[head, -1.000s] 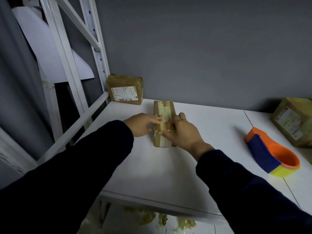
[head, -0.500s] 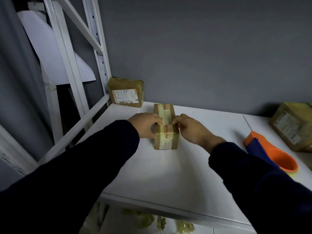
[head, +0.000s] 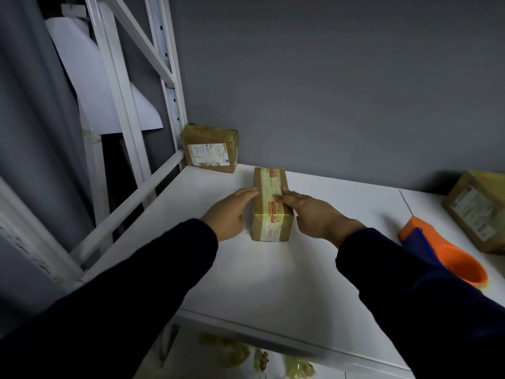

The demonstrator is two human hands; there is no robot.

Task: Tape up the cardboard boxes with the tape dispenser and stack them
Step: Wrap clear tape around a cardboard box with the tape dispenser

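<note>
A small oblong cardboard box (head: 269,184), taped lengthwise with pale tape printed in red, lies on the white shelf (head: 273,283). My left hand (head: 229,212) presses flat against its left side with straight fingers. My right hand (head: 314,214) grips the right edge, with fingers curled over the top and thumb down the side. The orange and blue tape dispenser (head: 451,258) lies on the shelf to the right, partly hidden by my right sleeve.
A labelled cardboard box (head: 210,149) leans against the grey wall at the back left corner. Another labelled box (head: 478,212) sits at the far right. White shelf uprights and a diagonal brace (head: 164,77) border the left side. Yellowish items show below the front edge.
My right hand slid off the top of the box to its right edge. My left hand flattened against the left side. The view shifted slightly.
</note>
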